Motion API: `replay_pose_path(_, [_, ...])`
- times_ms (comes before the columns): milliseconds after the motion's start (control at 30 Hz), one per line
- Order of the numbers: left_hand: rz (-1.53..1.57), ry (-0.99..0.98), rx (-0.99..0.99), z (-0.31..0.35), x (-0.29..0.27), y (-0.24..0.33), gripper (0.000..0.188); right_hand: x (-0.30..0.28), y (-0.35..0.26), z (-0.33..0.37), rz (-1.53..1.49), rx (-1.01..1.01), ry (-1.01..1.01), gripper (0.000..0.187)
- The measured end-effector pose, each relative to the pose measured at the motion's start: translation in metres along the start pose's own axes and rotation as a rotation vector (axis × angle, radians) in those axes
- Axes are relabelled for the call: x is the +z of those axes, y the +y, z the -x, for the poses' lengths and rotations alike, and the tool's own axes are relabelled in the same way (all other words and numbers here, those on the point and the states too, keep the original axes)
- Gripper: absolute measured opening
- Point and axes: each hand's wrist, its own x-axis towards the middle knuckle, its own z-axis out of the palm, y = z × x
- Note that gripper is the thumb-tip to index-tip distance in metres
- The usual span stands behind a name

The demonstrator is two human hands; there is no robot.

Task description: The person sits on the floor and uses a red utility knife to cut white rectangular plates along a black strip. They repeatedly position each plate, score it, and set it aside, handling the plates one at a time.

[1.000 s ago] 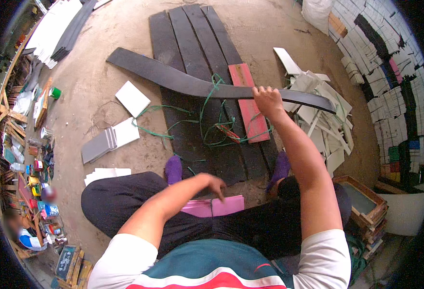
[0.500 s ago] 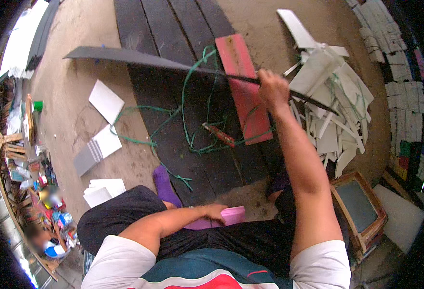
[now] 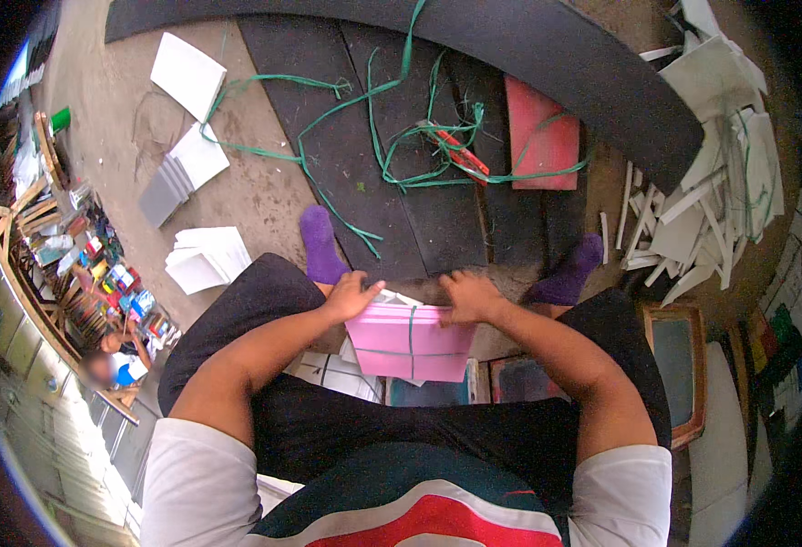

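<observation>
Between my legs is a bundle of pink foam-like sheets (image 3: 412,351), tied with thin dark green twine crossing on its front. My left hand (image 3: 353,296) is closed around the bundle's upper left corner, and some white pieces show beside its fingers. At the upper right corner my right hand (image 3: 470,297) grips the same bundle. Beyond it, loose green twine (image 3: 378,164) lies tangled over dark boards (image 3: 346,196). A red-handled cutter (image 3: 460,153) rests among the strands. The far side is crossed by a long black sheet (image 3: 510,41), partly over a red-pink board (image 3: 544,137).
White offcuts (image 3: 693,182) lie heaped at the right. White and grey sheets (image 3: 196,155) lie on the floor at left, with a white stack (image 3: 207,260) near my knee. A wood-framed panel (image 3: 676,374) stands by my right leg. Another person (image 3: 118,360) sits at far left.
My right hand has let go of the long black sheet and come down to the pink bundle. The sheet now lies across the far side. My view has shifted, and the bundle shows more fully.
</observation>
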Motion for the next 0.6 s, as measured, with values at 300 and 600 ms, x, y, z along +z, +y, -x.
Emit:
replay_pose_path(300, [0.999, -0.45, -0.452, -0.018, 0.065, -0.09, 0.065, 0.127, -0.013, 0.019, -0.3, -0.071, -0.069, 0.066])
replay_pose_path(600, [0.879, -0.529, -0.722, 0.008, 0.021, -0.023, 0.079, 0.123, -0.041, 0.018, -0.229, 0.246, -0.021, 0.083])
